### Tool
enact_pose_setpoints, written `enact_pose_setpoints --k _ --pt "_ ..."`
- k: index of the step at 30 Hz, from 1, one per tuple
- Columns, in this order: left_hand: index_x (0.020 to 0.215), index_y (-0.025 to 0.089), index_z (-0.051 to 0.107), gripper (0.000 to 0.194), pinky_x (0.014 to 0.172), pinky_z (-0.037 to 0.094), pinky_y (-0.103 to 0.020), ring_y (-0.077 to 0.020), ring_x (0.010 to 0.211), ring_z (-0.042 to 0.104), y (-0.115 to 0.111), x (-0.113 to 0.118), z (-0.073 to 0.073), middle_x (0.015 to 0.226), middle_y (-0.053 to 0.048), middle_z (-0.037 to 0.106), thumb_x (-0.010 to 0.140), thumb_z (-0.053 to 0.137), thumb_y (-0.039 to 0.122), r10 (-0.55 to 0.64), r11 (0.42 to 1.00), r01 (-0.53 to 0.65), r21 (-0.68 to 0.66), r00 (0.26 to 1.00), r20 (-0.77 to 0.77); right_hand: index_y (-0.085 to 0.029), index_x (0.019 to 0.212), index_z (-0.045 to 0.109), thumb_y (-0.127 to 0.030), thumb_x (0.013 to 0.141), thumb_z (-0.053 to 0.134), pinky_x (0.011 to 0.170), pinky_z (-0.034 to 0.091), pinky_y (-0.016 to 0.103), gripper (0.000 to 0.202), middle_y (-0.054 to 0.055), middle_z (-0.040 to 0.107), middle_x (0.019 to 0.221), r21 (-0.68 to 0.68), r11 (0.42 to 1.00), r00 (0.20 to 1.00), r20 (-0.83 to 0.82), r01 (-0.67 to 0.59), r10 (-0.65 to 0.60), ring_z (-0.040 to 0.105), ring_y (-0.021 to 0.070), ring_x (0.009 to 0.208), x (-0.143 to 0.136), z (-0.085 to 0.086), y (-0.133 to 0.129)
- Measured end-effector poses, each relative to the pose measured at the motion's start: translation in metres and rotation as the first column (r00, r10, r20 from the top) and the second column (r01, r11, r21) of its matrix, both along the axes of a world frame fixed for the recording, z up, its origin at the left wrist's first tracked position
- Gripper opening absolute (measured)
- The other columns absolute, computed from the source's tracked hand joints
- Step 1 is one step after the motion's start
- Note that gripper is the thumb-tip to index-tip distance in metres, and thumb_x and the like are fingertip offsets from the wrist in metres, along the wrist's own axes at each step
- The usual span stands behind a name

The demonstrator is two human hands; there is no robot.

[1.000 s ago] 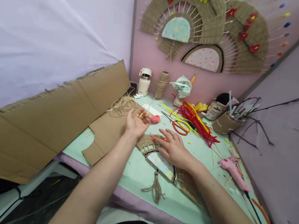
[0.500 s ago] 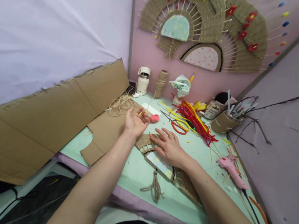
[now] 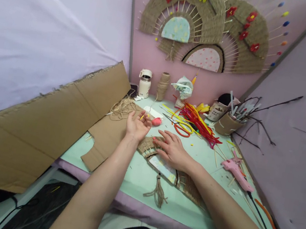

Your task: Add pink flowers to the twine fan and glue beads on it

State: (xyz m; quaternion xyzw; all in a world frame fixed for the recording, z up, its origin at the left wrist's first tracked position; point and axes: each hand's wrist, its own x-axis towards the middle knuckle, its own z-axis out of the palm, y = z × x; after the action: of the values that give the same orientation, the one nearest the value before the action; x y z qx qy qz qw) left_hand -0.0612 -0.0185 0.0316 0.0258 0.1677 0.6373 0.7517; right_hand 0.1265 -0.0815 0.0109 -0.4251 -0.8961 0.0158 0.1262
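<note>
While the right hand [image 3: 174, 152] is open, fingers spread over the brown woven-twine fan with a pale patterned centre [image 3: 162, 168] on the mint-green worktop [image 3: 135, 184], the left hand [image 3: 138, 129] is palm up beside it, loosely curled, a thin yellow strip [image 3: 142, 117] at its fingers; whether pinched, I cannot tell. A rounded coral-pink lump [image 3: 157, 121] lies just beside those fingertips.

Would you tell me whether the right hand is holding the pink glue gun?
No, the right hand is over the woven fan; the pink glue gun lies apart from both.
</note>
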Motion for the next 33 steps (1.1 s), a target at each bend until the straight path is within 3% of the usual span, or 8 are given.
enact_pose_setpoints --k 7,18,22,24,26,29,31,33 --pt "0.083 0.014 0.058 0.028 0.055 0.043 -0.023 -0.0118 0.061 0.053 0.000 0.000 0.001 0.072 -0.004 0.055 0.084 0.046 0.039 -0.008 1.000 0.008 -0.001 1.000 -0.012 -0.027 0.129 0.058 -0.036 0.095 0.041 0.109 0.025 0.050 0.040 0.008 0.040 0.148 0.041 0.998 0.998 -0.057 0.037 -0.035 0.029 0.0290 0.136 0.007 0.007 0.001" --pt "0.081 0.015 0.058 0.026 0.056 0.043 -0.023 -0.0112 0.061 0.053 0.000 0.000 0.002 0.071 -0.003 0.054 0.085 0.046 0.038 -0.006 1.000 0.006 -0.007 0.998 -0.065 -0.032 0.124 0.063 -0.038 0.094 0.042 0.107 0.028 0.051 0.036 0.006 0.044 0.145 0.002 0.999 0.999 -0.039 -0.032 0.032 0.031 0.0297 0.134 0.003 -0.003 0.002" --pt "0.079 0.015 0.059 0.022 0.057 0.041 -0.022 -0.0106 0.060 0.052 0.001 0.004 0.000 0.069 -0.002 0.055 0.082 0.050 0.035 0.028 0.999 -0.021 0.034 0.973 -0.230 -0.031 0.122 0.064 -0.037 0.095 0.042 0.108 0.028 0.050 0.036 0.005 0.046 0.143 0.041 0.999 0.994 -0.104 -0.013 0.017 0.032 0.0285 0.133 0.005 0.002 0.003" --pt "0.079 0.016 0.061 0.012 0.059 0.039 -0.021 -0.0105 0.061 0.051 0.002 0.010 -0.004 0.069 -0.001 0.056 0.077 0.059 0.028 0.116 0.991 -0.070 0.114 0.875 -0.471 -0.028 0.119 0.066 -0.037 0.095 0.042 0.108 0.028 0.049 0.035 0.006 0.048 0.141 0.087 0.996 0.986 -0.169 0.022 -0.007 0.033 0.0276 0.132 0.009 0.006 0.005" --pt "0.076 0.018 0.063 0.008 0.065 0.039 -0.021 -0.0122 0.068 0.052 0.004 0.018 -0.010 0.072 -0.001 0.059 0.069 0.067 0.019 0.248 0.962 -0.079 0.261 0.653 -0.716 -0.025 0.115 0.068 -0.036 0.094 0.043 0.108 0.029 0.049 0.034 0.006 0.050 0.139 0.128 0.990 0.974 -0.227 0.055 -0.025 0.034 0.0269 0.131 0.014 0.008 0.008" --pt "0.068 0.020 0.062 0.018 0.081 0.039 -0.026 -0.0199 0.089 0.053 0.010 0.027 -0.019 0.078 -0.004 0.060 0.059 0.073 0.009 0.363 0.914 0.060 0.401 0.317 -0.876 -0.024 0.111 0.069 -0.036 0.093 0.046 0.107 0.029 0.048 0.032 0.007 0.055 0.134 0.145 0.985 0.959 -0.279 0.094 -0.051 0.038 0.0262 0.128 0.021 0.009 0.012" --pt "0.065 0.021 0.059 0.025 0.089 0.038 -0.030 -0.0262 0.106 0.047 0.016 0.031 -0.022 0.083 -0.006 0.060 0.054 0.074 0.004 0.366 0.913 0.110 0.392 0.199 -0.909 -0.024 0.110 0.069 -0.036 0.093 0.046 0.107 0.030 0.049 0.031 0.007 0.057 0.132 0.140 0.983 0.952 -0.296 0.118 -0.072 0.040 0.0258 0.126 0.025 0.008 0.015" --pt "0.064 0.021 0.056 0.030 0.094 0.035 -0.032 -0.0296 0.120 0.038 0.024 0.033 -0.024 0.088 -0.008 0.060 0.051 0.074 0.001 0.359 0.921 0.107 0.374 0.138 -0.923 -0.025 0.109 0.069 -0.036 0.094 0.046 0.106 0.031 0.048 0.030 0.007 0.058 0.131 0.144 0.981 0.948 -0.308 0.131 -0.082 0.041 0.0254 0.125 0.028 0.007 0.017"
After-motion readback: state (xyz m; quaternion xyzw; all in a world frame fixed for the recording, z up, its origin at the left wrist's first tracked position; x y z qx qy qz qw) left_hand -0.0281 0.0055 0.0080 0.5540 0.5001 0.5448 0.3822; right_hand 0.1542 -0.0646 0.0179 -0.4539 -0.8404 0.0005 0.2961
